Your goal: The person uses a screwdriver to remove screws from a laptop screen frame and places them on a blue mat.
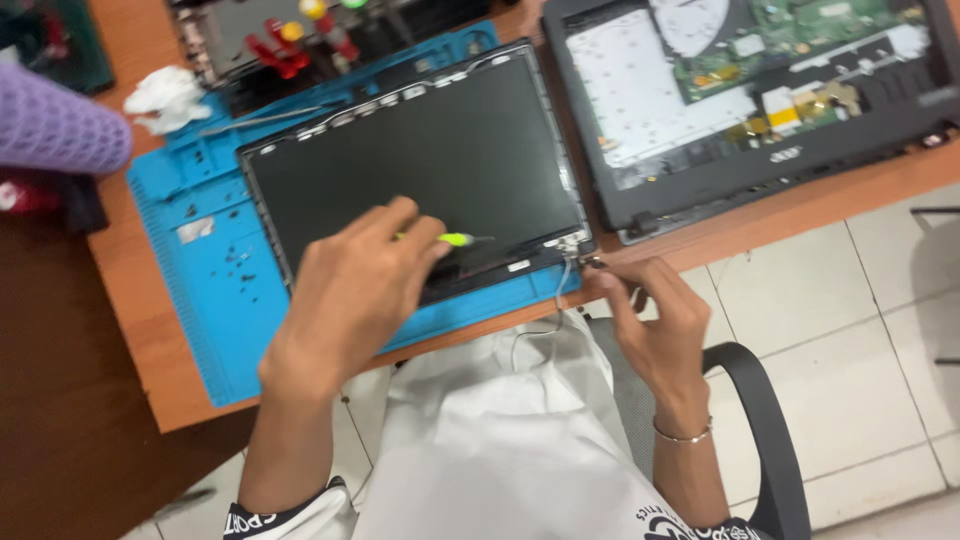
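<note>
Screwdriver with a yellow-green handle sits in the left hand, whose grip is clenched around it so that only the handle's end and the thin shaft show past the fingers; the tip points toward the lower right corner of the laptop screen panel. That panel lies flat, dark face up, on a blue work mat, which in turn rests on the orange-brown tabletop. The right hand is at the panel's lower right corner, just beside the metal hinge; its fingertips pinch something small and dark there, though what exactly it grasps is too small to tell. A thin grey cable hangs down from that corner over the tabletop's edge. Small dark screws lie scattered on the mat to the left of the panel. To the right of the panel, well apart from the hands, an opened laptop base lies with its green circuit board exposed. Behind the mat a crumpled white tissue sits near some red-handled tools. A black chair armrest curves beside the right forearm.
</note>
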